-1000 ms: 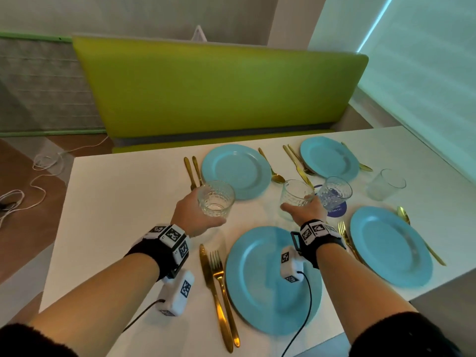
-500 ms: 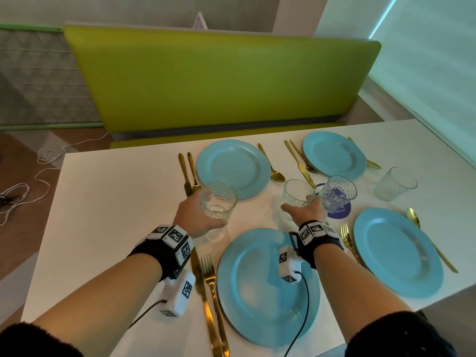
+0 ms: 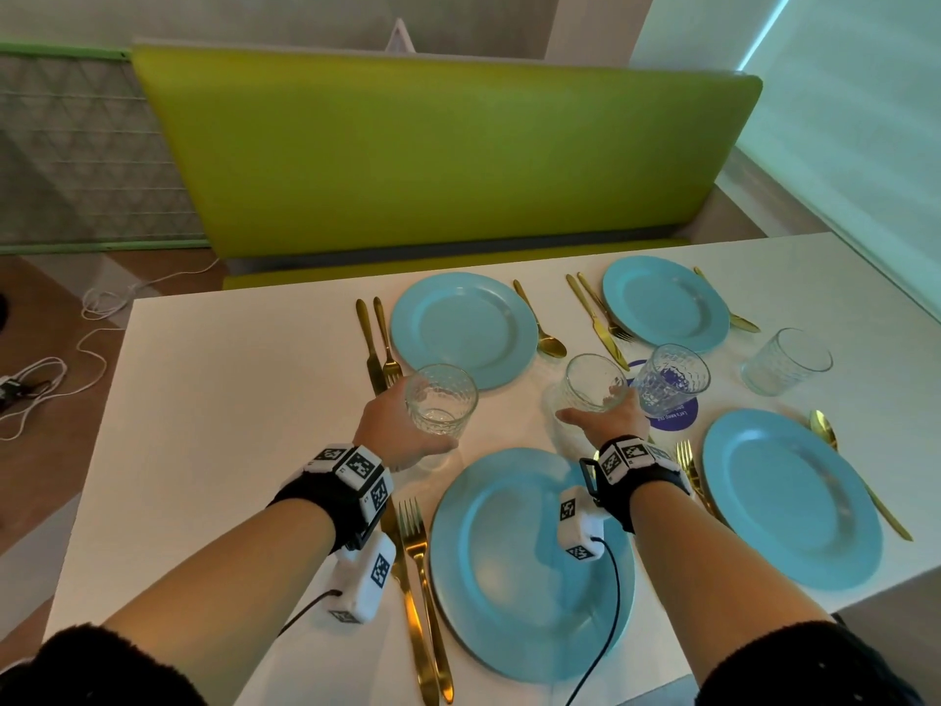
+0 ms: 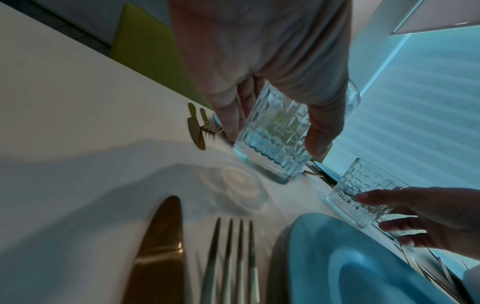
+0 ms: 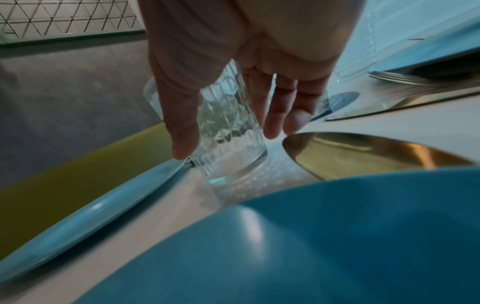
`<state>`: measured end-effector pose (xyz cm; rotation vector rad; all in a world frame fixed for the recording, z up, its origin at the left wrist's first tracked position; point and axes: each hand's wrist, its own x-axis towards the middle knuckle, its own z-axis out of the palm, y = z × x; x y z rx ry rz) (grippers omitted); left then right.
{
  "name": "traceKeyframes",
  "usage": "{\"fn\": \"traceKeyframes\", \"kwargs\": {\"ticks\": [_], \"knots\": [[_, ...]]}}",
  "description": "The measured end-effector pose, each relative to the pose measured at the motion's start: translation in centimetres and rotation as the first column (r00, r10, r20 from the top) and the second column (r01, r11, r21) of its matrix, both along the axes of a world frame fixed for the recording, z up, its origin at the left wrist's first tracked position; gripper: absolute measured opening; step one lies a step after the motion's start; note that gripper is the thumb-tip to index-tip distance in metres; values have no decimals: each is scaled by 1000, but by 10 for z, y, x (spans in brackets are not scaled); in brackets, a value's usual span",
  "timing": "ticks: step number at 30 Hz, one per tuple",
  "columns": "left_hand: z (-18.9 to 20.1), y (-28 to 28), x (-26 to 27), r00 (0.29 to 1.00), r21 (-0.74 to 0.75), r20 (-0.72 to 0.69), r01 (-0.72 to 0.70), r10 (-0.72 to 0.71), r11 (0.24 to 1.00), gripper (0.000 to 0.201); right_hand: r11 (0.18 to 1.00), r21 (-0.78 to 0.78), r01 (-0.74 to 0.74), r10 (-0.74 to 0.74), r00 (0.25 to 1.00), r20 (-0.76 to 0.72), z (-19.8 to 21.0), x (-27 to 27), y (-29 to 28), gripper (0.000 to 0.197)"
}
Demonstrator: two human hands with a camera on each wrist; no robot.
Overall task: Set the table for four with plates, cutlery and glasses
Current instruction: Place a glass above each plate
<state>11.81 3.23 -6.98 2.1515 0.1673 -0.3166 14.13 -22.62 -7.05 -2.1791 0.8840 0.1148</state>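
1. Blue near plate (image 3: 489, 629) and gold fork (image 3: 417, 547) are laid, no glass yet
2. My left hand (image 3: 392, 430) grips the left glass (image 3: 442, 400) above the table (image 3: 229, 400); my right hand (image 3: 606, 420) curls round the middle glass (image 3: 590, 382)
3. Beyond, the far plate (image 3: 463, 328) has cutlery; only glasses remain, I judge

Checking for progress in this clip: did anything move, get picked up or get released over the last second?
Nothing clearly changed; only the head camera shifted. The left hand keeps holding the left glass above the table beside the far-left plate, and the right hand stays cupped round the centre glass.
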Motion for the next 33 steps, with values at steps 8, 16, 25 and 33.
{"fn": "traceKeyframes", "kwargs": {"ticks": [8,16,25,33], "knots": [[-5,0,-1,999,13,-17,34,-34,999,92,999,27,-46,48,995,-87,8,-8,-17,100],[-13,4,-6,999,47,-43,27,-25,999,89,998,50,-37,41,996,-82,15,-19,-28,99],[-16,2,-6,994,4,-103,20,-20,1000,100,998,67,-11,14,999,-40,27,-31,-23,99],[12,11,-9,989,-34,-134,63,-67,997,127,1000,3,-2,2,1000,9,55,-63,-14,98]]}}
